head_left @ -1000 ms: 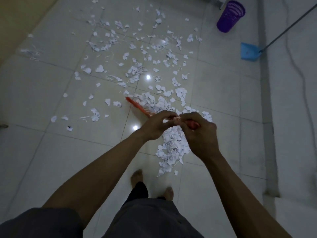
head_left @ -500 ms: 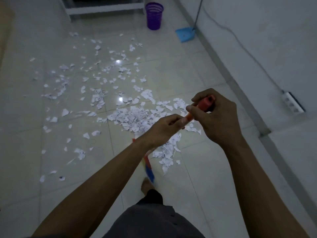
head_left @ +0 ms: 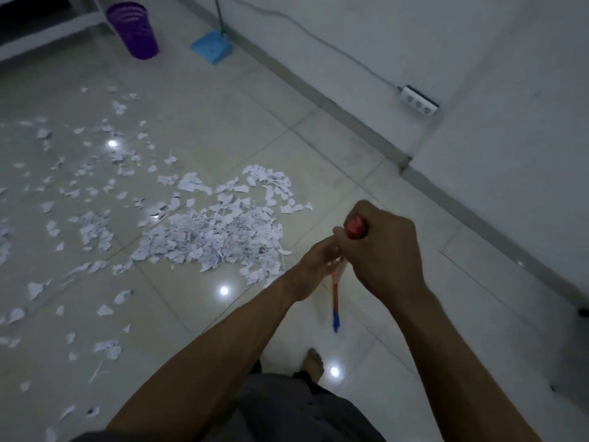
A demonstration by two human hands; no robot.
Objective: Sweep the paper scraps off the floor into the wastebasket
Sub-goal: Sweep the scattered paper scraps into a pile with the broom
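White paper scraps lie across the tiled floor, with a dense pile [head_left: 216, 237] just left of my hands and looser bits [head_left: 89, 173] spreading to the left. Both hands hold a broom [head_left: 335, 298] with an orange handle and a blue lower end near my foot. My right hand [head_left: 382, 250] grips the red top end of the handle. My left hand [head_left: 315, 266] grips the handle just below it. A purple wastebasket [head_left: 134, 30] stands upright at the far left.
A blue dustpan [head_left: 212, 47] with a long handle leans against the white wall beside the wastebasket. A white power strip [head_left: 419, 101] and its cable hang on the wall at right. A low white ledge [head_left: 47, 35] runs behind the wastebasket. My bare foot [head_left: 314, 362] stands below the broom.
The view has swung right and closer to the wall. The broom has come from lying over the pile to near upright at my feet, and the scraps now sit bunched left of my hands.
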